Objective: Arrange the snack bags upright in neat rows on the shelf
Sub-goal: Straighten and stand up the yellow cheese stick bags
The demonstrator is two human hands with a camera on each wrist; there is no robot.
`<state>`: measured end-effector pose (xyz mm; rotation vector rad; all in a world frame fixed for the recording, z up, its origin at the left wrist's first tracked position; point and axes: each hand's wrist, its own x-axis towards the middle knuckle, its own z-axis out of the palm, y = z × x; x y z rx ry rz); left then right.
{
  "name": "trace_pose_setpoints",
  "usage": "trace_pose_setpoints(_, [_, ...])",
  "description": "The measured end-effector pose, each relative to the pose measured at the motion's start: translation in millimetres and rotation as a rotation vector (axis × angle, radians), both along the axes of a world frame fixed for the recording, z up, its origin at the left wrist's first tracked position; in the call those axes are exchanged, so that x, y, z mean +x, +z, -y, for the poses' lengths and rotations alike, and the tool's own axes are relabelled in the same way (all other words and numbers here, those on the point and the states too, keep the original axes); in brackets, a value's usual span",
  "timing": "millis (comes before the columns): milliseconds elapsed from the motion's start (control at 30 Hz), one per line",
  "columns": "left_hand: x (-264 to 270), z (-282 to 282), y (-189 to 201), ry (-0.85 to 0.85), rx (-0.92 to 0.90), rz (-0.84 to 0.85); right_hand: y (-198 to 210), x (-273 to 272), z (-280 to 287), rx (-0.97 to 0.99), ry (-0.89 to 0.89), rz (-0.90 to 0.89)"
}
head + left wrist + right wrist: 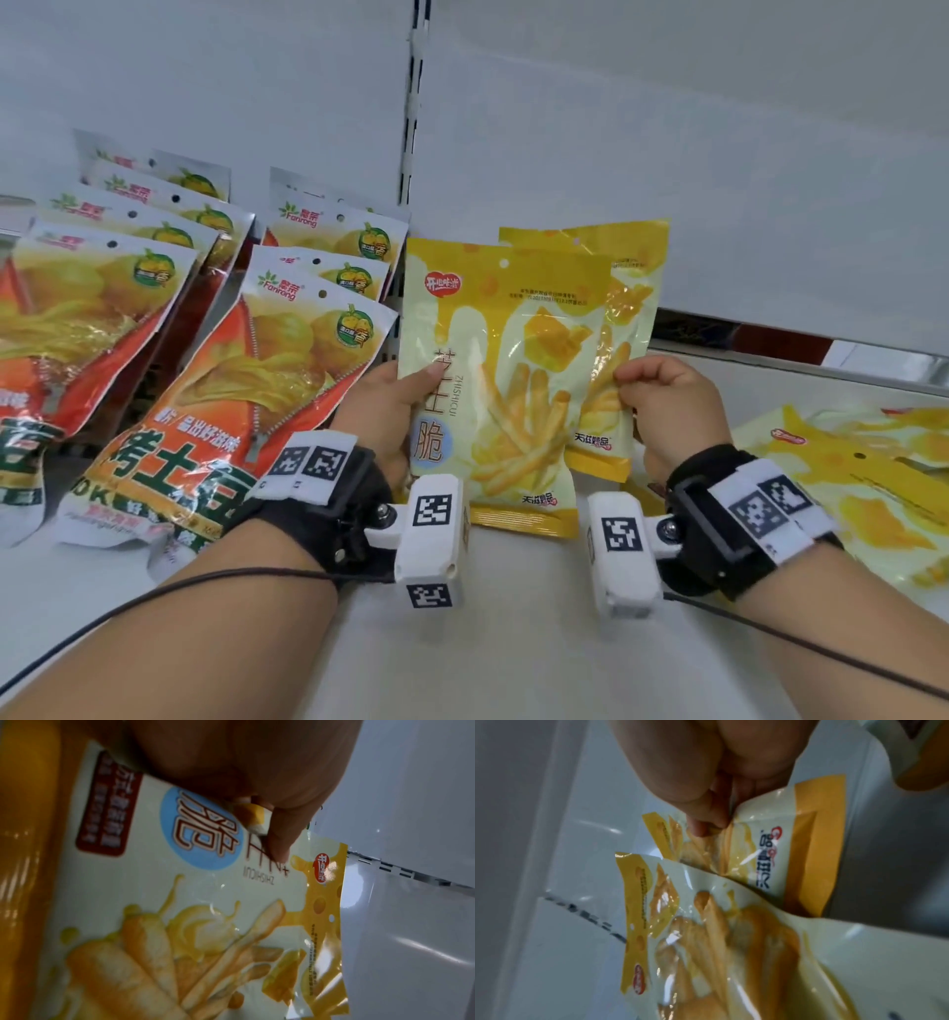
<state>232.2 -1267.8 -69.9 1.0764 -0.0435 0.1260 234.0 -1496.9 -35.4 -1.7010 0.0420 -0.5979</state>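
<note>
Done: orange potato-chip bags (215, 390) rowed | now: my left hand (390, 411) grips front cheese-stick bag (493, 380), right hand (667, 406) pinches rear bag (626, 318) | left: flat yellow bags (842, 462).

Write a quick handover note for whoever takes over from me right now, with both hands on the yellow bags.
Left hand: grips the front yellow bag, thumb on its face.
Right hand: pinches the rear yellow bag just behind it.
Both bags upright mid-shelf, beside the orange bags.
Done: orange bags in two leaning rows at left.
Left: stand these two, then the yellow bags lying flat at right.
</note>
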Motion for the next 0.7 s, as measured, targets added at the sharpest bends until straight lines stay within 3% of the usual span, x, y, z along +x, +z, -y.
trace_pose_setpoints(267, [2,16,-2,0.002,0.068,-0.088,-14,40,-11,0.168,0.078,-0.241])
trace_pose_setpoints(467, [7,20,-3,0.193,0.173,-0.085,-16,33,-15,0.347,0.224,-0.341])
trace_pose_setpoints(700, [7,29,-3,0.203,0.277,-0.084,-3,21,-11,0.287,0.252,-0.400])
